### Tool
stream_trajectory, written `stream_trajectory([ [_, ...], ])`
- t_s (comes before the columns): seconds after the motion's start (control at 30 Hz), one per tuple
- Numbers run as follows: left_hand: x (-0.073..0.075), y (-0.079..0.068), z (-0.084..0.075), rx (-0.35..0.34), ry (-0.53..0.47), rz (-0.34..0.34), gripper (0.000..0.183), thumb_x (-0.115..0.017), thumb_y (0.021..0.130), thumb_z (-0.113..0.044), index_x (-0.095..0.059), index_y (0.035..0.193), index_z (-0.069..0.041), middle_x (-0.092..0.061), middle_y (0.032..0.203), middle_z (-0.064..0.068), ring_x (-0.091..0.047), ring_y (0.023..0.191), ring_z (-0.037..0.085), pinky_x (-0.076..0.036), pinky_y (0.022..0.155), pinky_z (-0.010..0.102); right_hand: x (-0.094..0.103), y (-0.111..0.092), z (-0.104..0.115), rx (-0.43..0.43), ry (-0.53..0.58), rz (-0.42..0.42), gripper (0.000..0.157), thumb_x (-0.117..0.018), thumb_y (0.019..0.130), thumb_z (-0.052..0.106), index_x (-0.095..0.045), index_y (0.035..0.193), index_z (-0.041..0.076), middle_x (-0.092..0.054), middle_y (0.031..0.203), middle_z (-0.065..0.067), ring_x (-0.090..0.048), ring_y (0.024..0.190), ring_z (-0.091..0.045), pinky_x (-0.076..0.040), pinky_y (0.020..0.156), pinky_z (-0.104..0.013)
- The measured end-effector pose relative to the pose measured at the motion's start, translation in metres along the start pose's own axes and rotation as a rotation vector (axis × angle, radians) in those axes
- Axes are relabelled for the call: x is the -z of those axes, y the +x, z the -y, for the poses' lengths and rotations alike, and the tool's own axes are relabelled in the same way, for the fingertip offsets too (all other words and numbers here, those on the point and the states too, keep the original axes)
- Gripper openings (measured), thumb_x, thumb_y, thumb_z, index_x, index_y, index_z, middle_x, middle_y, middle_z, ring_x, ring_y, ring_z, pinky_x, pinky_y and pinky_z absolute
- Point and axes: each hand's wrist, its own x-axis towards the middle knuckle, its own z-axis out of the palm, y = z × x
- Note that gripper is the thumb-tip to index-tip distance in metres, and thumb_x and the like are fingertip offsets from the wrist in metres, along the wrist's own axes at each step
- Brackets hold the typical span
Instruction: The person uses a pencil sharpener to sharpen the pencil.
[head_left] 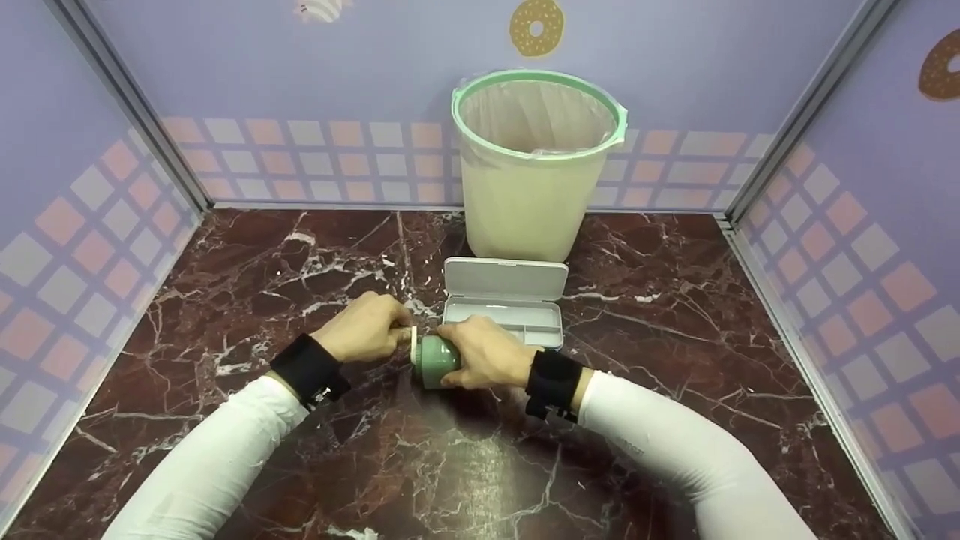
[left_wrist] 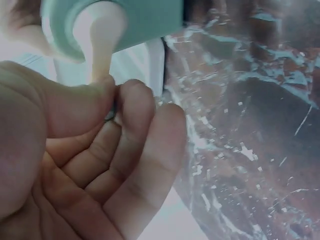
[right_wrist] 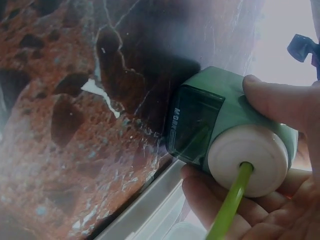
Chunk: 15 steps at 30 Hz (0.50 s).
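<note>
My right hand [head_left: 487, 352] grips a green pencil sharpener [head_left: 439, 364] from its right side, thumb and fingers round the body. A light green pencil [right_wrist: 229, 207] sticks out of the hole in the sharpener's pale round holder [right_wrist: 225, 150]. Below that holder's level sits a dark see-through shavings drawer [right_wrist: 195, 125]. On the sharpener's other end is a cream crank [left_wrist: 100, 30]. The thumb and forefinger of my left hand [head_left: 367, 326] pinch the crank's end. Just behind the sharpener, a white pencil case [head_left: 506, 281] lies with its lid raised.
A tall pale bin [head_left: 532, 202] with a green rim and a plastic liner stands at the back wall, behind the case. Dark red marble-patterned tabletop [head_left: 637, 315] spreads all round. Patterned panels [head_left: 330, 82] enclose the back and both sides.
</note>
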Motion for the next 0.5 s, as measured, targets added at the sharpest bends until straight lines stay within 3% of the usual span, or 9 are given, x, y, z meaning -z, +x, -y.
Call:
stream_trajectory([
  [0.13,0.004,-0.004,-0.002,-0.036,-0.001,-0.014,0.011,-0.073,0.094,-0.003,-0.084,0.094,-0.004,-0.074,0.073,0.006,-0.056,0.058,0.014,-0.050,0.058,0.031,-0.001,0.001,0.000,-0.009,-0.018,-0.002,0.049,-0.096,0.087,0.032,-0.072,0.124,0.010,-0.082,0.106,-0.006,-0.076,0.087,-0.019,-0.064,0.076,-0.027],
  [0.27,0.010,-0.012,-0.006,-0.077,-0.007,-0.024,0.010,-0.076,0.095,-0.006,-0.083,0.089,-0.004,-0.071,0.069,0.003,-0.053,0.057,0.011,-0.048,0.057,0.030,-0.002,0.002,0.000,0.013,-0.020,-0.009,0.047,-0.096,0.087,0.033,-0.073,0.121,0.010,-0.082,0.101,-0.006,-0.073,0.082,-0.017,-0.062,0.073,-0.028],
  [0.5,0.020,-0.021,-0.017,-0.097,-0.007,0.038,0.020,-0.077,0.096,-0.007,-0.078,0.076,-0.009,-0.067,0.063,0.000,-0.048,0.052,0.007,-0.044,0.053,0.026,-0.001,0.003,-0.001,0.038,-0.026,-0.025,0.046,-0.095,0.087,0.031,-0.073,0.121,0.009,-0.082,0.100,-0.006,-0.074,0.080,-0.018,-0.062,0.072,-0.029],
])
